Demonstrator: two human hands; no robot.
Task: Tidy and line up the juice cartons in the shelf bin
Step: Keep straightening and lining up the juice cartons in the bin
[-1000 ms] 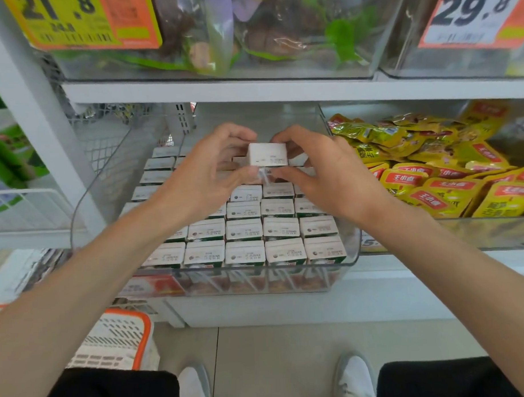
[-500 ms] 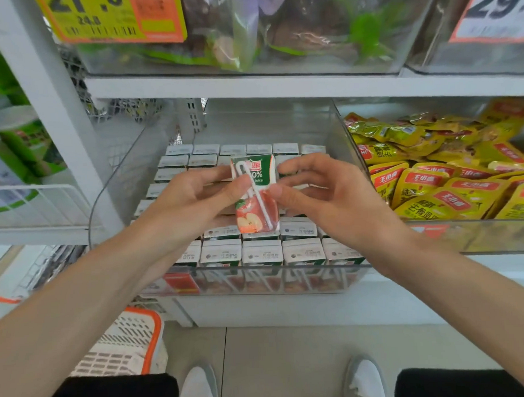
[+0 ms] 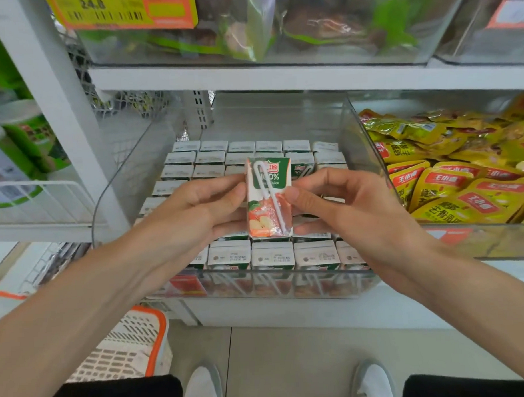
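Observation:
A small apple juice carton with a white straw on its face is held upright above the clear shelf bin. My left hand grips its left side and my right hand pinches its right side. Below, several white-topped juice cartons stand in neat rows filling the bin. One carton behind the held one is tilted and shows its green front.
A second clear bin of yellow snack packets sits to the right. The white shelf board hangs close above. A wire rack with green tubs stands at the left, an orange-rimmed basket on the floor.
The carton came up out of the rows and was turned from top-up to front-facing, now held a little higher. The camera has moved closer to the bin.

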